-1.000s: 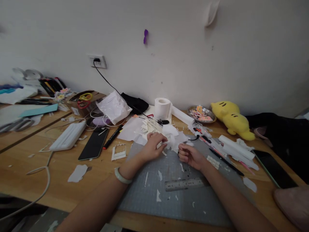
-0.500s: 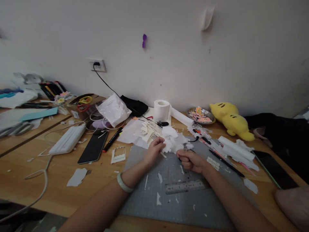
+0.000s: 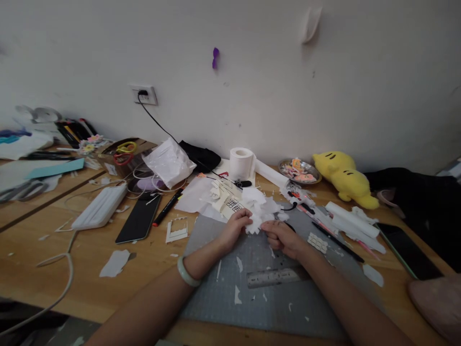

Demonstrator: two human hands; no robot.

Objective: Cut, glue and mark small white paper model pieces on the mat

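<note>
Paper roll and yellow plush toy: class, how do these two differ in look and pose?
The paper roll is plain white; the yellow plush toy has dark markings. The paper roll is a cylinder standing on end, while the yellow plush toy is rounded and lies stretched out. Both rest toward the table's back.

Two bare forearms, without sleeves, reach in from the near edge. On the left wrist is a smooth, rounded, pale green bangle (image 3: 186,272). The right wrist has nothing around it. Both hands (image 3: 236,230) are ungloved.
</note>
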